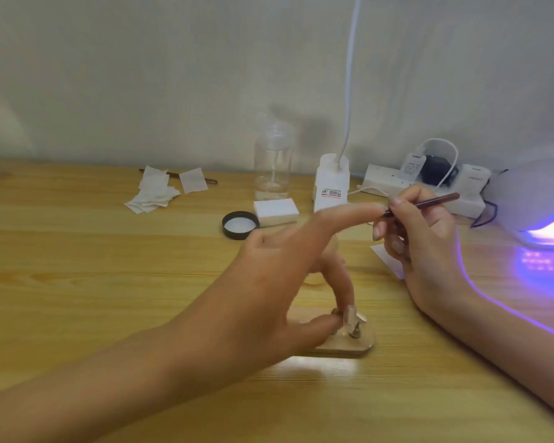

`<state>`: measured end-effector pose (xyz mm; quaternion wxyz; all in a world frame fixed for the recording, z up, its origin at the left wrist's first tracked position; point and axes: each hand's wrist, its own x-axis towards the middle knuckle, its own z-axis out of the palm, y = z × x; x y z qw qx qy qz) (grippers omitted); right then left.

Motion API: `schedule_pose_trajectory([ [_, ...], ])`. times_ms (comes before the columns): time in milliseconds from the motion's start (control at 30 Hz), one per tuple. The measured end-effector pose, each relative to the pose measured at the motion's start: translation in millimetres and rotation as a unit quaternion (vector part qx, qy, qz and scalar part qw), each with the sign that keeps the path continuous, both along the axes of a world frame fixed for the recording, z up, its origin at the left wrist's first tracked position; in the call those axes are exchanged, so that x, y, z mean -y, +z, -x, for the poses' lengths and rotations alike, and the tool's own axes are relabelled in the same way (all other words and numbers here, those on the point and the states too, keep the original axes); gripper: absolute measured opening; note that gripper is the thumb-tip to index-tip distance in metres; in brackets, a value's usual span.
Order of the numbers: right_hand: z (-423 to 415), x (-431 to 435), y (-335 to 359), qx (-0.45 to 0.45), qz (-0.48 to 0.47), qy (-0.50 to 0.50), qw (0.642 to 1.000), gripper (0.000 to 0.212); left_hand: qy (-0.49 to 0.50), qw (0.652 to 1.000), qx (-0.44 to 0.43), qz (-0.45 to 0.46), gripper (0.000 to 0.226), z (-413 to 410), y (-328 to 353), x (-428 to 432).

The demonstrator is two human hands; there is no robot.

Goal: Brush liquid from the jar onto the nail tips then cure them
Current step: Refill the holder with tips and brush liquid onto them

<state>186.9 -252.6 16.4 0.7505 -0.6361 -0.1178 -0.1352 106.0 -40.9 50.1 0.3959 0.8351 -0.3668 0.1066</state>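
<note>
**Figure: Colours across my worktable**

Table: honey-yellow wood, darker grain stripes. The brush my right hand grips is dark maroon; the nail tip my left hand pinches, pale beige. From that hand, 11 o'clock: lid, black with white liner; 10 o'clock: white wipes; 2 o'clock: white lamp, glowing violet onto the wood.
</note>
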Motion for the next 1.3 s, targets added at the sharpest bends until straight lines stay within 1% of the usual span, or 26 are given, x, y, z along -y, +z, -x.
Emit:
schedule_pose_trajectory([
  [67,0,1,0,-0.001,-0.001,0.000,1.000,0.023,0.024,0.999,0.009,-0.033,0.084,1,-6,-2],
  [167,-1,1,0,0.000,0.003,-0.004,1.000,0.024,0.041,0.997,0.004,-0.059,0.082,-2,-9,-5],
  [300,-2,2,0,0.001,-0.006,-0.003,1.000,0.027,0.047,0.995,-0.057,-0.064,0.080,-4,-15,-6],
  [500,-3,2,0,-0.004,-0.011,-0.005,1.000,0.028,0.072,0.990,-0.096,-0.078,0.081,-6,-19,-8],
  [633,-2,2,0,-0.009,-0.007,-0.002,1.000,0.022,0.082,0.986,-0.122,-0.080,0.081,-8,-20,-9],
  [1000,-1,1,0,-0.012,-0.009,-0.007,1.000,0.028,0.076,0.982,-0.138,-0.100,0.082,-8,-18,-9],
  [1300,-3,0,0,-0.006,-0.010,-0.004,1.000,0.028,0.078,0.981,-0.133,-0.116,0.082,-7,-15,-10],
])
